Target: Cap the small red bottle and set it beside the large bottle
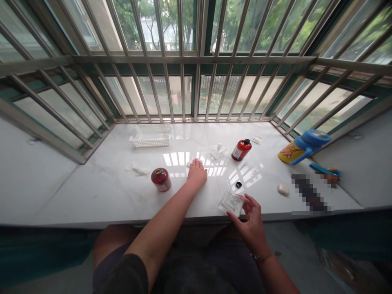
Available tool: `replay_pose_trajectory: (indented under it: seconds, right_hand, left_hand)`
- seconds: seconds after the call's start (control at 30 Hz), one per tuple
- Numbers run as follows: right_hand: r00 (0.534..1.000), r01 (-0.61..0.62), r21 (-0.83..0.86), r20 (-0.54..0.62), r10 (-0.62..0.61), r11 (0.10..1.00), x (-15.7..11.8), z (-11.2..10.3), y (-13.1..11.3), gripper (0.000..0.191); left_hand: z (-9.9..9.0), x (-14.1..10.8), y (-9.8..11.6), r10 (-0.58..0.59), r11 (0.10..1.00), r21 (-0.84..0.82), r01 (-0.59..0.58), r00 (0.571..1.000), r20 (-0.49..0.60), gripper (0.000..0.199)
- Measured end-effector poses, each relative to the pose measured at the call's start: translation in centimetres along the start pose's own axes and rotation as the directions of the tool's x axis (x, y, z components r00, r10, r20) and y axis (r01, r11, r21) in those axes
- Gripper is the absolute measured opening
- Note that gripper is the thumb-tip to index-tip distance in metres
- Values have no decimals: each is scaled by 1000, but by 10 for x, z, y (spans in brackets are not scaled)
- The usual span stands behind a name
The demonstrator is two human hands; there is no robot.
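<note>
My left hand (pixel 197 173) reaches forward over the ledge, its fingers pressed together on a crumpled white tissue (pixel 190 163), which they partly cover. In my right hand (pixel 251 216) a clear square plastic box (pixel 231 203) is gripped between thumb and fingers near the front edge. Its contents are hard to make out. Just beyond the box lies a small black cap (pixel 238 185). A dark red bottle with an open neck (pixel 161 180) stands left of my left hand. Farther back on the right is a red bottle with a black cap and a label (pixel 241 150).
More crumpled white tissues (pixel 218 151) lie about the white ledge (pixel 116 196). A white perforated basket (pixel 151 141) sits at the back left. To the right are a blue and yellow cup (pixel 303 148), a pale lump (pixel 283 190) and a blue-orange item (pixel 327 172). Metal window bars (pixel 196 90) border the back.
</note>
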State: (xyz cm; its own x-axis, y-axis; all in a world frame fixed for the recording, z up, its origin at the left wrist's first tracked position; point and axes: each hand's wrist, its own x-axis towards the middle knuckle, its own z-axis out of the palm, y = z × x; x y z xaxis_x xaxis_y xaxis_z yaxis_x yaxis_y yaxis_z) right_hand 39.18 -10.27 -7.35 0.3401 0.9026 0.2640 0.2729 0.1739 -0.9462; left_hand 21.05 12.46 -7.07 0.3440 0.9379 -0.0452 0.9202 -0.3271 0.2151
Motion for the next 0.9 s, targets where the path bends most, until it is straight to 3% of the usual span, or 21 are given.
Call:
replay_pose_trajectory:
  seconds: [0.13, 0.27, 0.4, 0.6, 0.73, 0.9]
  right_hand:
    - [1000, -1, 3, 2, 1, 1000, -1, -6, 2, 84]
    - [1000, 3, -12, -10, -3, 1000, -1, -9, 1, 83]
    - [1000, 7, -6, -10, -7, 1000, 1, -11, -4, 82]
    - [999, 23, 7, -30, -23, 1000, 4, -12, -17, 84]
    - [998, 9, 19, -57, -8, 1000, 2, -14, -30, 83]
    - [997, -6, 23, -81, 7, 1000, 0, -19, -37, 84]
  left_hand:
    - [4, 10, 27, 221, 975, -45, -219, 974, 40, 59]
    - [9, -3, 43, 381, 922, -89, -377, 923, 44, 57]
    - [11, -35, 43, 501, 861, -123, -493, 864, 47, 56]
    - [16, -100, 39, 679, 730, -162, -664, 732, 62, 60]
    - [21, -117, 40, 647, 758, -145, -636, 761, 44, 60]
    - [29, -80, 58, 567, 821, -104, -561, 823, 32, 56]
